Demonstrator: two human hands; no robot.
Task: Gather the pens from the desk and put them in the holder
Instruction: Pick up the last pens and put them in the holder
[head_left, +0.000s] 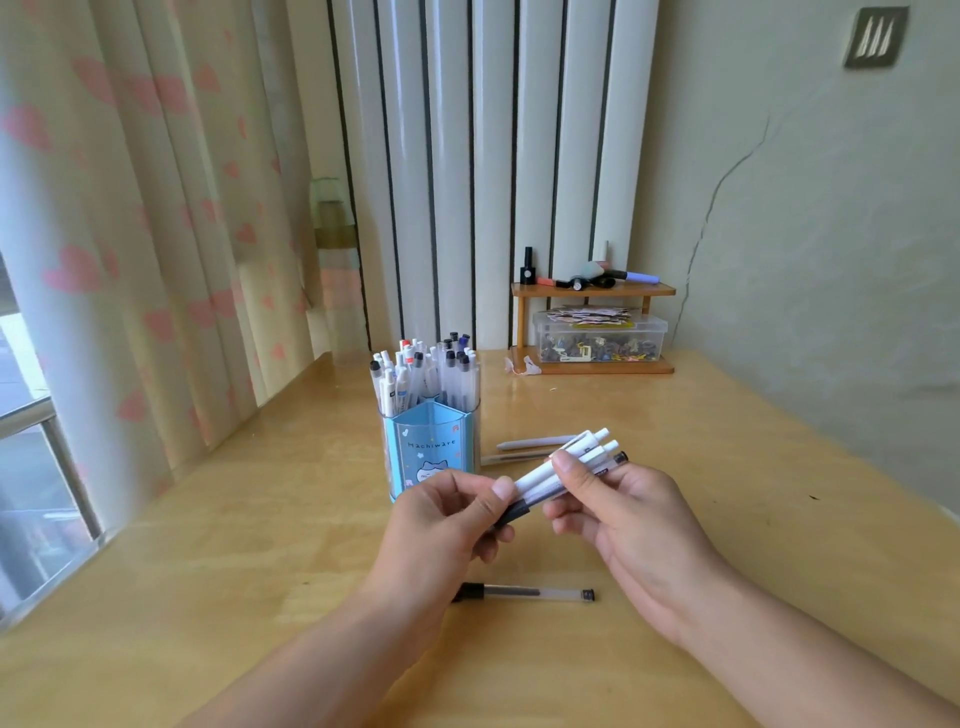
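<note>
Now | both hands are holding a bundle of pens (563, 470) above the surface (260, 519) | left hand (447, 519) fingers pinching its lower end, right hand (623, 514) fingers wrapping its middle | long axis slanting up-right | holder (431, 452) standing just beyond, nearer the left hand | clear pen (524, 592) lying loose beneath.

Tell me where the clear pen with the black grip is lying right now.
In the head view, the clear pen with the black grip lies flat on the wooden desk, near the front edge, below both hands and nearer than the blue pen holder.
</note>
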